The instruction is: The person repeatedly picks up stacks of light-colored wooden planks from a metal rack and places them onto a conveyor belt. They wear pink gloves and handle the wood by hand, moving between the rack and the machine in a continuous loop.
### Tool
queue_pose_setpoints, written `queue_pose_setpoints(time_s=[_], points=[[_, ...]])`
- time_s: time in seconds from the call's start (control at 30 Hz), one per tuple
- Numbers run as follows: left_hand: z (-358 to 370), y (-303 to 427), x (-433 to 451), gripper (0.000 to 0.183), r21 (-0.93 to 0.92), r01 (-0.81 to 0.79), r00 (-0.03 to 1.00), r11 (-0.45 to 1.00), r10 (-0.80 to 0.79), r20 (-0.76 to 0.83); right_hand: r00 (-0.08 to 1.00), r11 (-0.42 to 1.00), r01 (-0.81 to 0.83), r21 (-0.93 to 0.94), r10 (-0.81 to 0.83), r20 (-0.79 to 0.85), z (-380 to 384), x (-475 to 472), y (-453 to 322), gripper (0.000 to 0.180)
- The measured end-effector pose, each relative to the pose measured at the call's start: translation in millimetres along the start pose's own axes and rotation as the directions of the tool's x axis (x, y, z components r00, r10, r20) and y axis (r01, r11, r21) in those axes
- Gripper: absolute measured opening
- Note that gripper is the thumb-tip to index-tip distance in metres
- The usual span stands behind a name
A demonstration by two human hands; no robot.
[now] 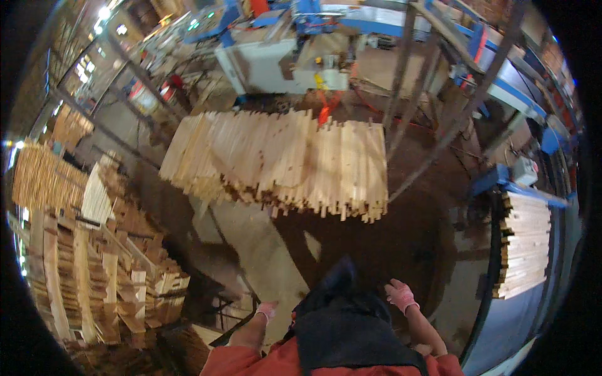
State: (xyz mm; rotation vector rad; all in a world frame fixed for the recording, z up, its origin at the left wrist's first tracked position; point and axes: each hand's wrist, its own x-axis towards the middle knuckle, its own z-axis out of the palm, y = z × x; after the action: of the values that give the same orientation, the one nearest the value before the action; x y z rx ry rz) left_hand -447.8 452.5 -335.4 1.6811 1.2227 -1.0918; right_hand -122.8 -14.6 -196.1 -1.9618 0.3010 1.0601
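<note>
My left hand (267,309), in a pinkish work glove, hangs low beside my body over the grey floor, and how its fingers are held is unclear. On the other side my right hand (401,295), gloved alike, is held out over dark floor with its fingers partly bent and nothing visible in it. Neither hand touches any wood. Before me lies a wide layer of narrow wooden strips (282,160), side by side with uneven ends. To my right, a row of similar strips (524,246) rests on a machine table (510,324).
Tall stacked boards (108,282) stand at the left, with another strip stack (47,176) behind. Slanted metal posts (451,131) rise by the strips' right end. Farther off are a blue-and-white machine (263,66) and an orange hose or cable (364,98). A control box (524,170) sits at right.
</note>
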Motion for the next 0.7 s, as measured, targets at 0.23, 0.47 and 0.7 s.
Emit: queue_pose_setpoints(time_s=[0.23,0.47,0.7], points=[[22.8,-74.8,7.2,0.054,-0.707,0.110,0.985,0.699,-0.171,-0.016,0.977,0.965,-0.182,-0.189,0.199,0.072,50.9,47.2,-32.9,0.048],[20.2,-15.1,13.0,0.048,-0.539,-0.137,0.971,0.831,0.004,-0.241,0.904,0.794,0.349,-0.498,-0.145,0.402,100.9,111.3,-143.3,0.021],[-109.2,5.5,4.6,0.039,-0.520,-0.007,0.931,0.854,-0.184,-0.314,0.933,0.985,-0.128,-0.120,0.160,0.321,177.3,226.5,-195.2,0.020]])
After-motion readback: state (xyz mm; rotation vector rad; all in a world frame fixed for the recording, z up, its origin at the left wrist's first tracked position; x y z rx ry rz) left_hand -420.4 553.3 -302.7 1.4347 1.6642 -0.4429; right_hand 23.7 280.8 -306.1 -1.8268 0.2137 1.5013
